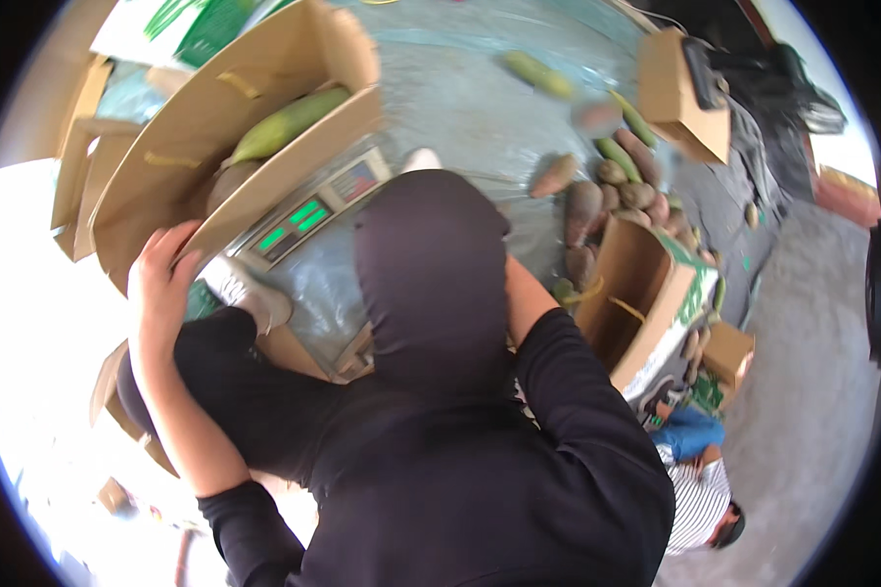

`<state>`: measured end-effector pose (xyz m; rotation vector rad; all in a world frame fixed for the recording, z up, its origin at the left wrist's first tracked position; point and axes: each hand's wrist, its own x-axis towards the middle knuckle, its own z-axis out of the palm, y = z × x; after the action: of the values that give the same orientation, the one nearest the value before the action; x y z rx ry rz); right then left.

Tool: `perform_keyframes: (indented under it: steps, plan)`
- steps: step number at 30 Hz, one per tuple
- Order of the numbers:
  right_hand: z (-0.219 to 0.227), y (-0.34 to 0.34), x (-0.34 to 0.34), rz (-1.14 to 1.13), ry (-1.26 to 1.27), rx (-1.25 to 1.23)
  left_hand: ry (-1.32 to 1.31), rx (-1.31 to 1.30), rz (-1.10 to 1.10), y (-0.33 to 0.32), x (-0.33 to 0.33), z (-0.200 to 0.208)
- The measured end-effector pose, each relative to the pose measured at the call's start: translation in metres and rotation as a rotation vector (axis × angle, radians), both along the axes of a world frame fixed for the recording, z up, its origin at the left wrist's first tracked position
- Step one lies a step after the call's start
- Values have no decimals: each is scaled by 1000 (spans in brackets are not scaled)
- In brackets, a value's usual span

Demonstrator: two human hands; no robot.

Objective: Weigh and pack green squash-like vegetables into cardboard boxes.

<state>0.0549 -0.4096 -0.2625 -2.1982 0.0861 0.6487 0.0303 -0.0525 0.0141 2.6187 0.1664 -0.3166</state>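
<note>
Two pieces of produce, at least, show inside the near cardboard box [308,161]: a long green vegetable [289,125] uppermost and a brownish root [230,186] lower down, partly hidden by the wall. Box sits just beside a scale [308,217] with lit green digits; whether its weight rests on the platform, I can't tell from this spot.

Left hand [162,284] is at the box's near edge, fingers bent and slightly apart; can't tell whether they pinch the cardboard or only rest on it. Right hand is out of sight behind a rounded dark-clothed shape, probably the raised knee [431,264]; state of those fingers unknown.

Progress, my judgement: partway. Some produce is boxed, but plenty lies loose on the floor to the right: a heap of reddish-brown roots [583,207] mixed with green ones, near a second box [656,323], plus one green vegetable lying apart [538,73]. How much of that is meant for the near box, the view doesn't show.
</note>
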Motion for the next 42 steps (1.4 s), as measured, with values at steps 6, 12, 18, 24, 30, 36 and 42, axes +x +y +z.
perform_keyframes:
  steps: [6, 12, 18, 24, 30, 36, 42]
  plan:
    - [54, -40, -2, -349, -423, -69, -6, -22, 51, 2, -5, -5]
    - [179, -76, 5, -323, -815, -177, -4, -7, 33, -3, -2, -3]
    - [126, -116, 8, -403, -582, -156, -16, 20, 0, -15, 1, 1]
    - [44, -147, 32, -594, -239, -47, 39, 34, 43, -7, -2, 2]
    - [41, -135, 87, -796, 29, 182, 81, 23, 76, -7, 2, 3]
    - [22, -125, 140, -876, 176, 394, 106, 22, 73, -15, 11, 5]
    - [-1, -110, 182, -691, 160, 178, 161, 28, 87, -17, 16, 7]
